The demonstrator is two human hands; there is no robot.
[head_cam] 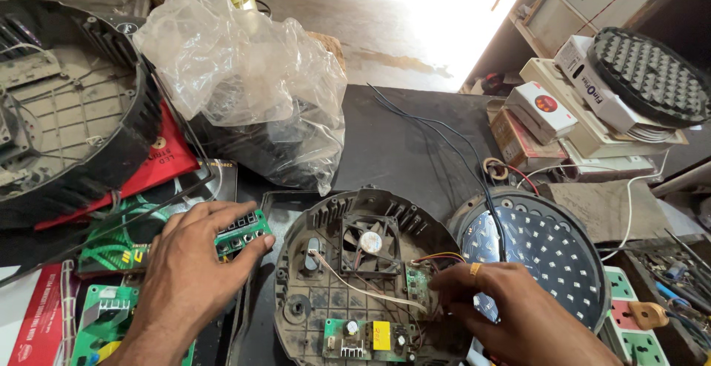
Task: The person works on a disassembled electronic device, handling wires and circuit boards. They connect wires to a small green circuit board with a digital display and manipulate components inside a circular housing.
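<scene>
The right hand (511, 303) is reaching into the round dark housing (370, 277) lying open on the black surface (400, 144), its fingertips pinching at the small green board (417, 283) just beside the fan (369, 244). The grip looks nearly closed there, but I cannot tell whether it is holding the board or one of the thin wires (433, 258) meeting it. The left hand (196, 262) is resting on a green button panel (243, 231) left of the housing, fingers spread flat, pressing rather than gripping.

To do this well, the pinch should be taking the board by its edges, not by the wires, since those look thin and the solder points would be suffering from any tug. The white cable (355, 284) crossing the housing is lying close to the fingers and could be snagging. The LED disc (541, 251) is sitting touching the housing on the right, under the wrist, so the forearm should be staying lifted off it.
</scene>
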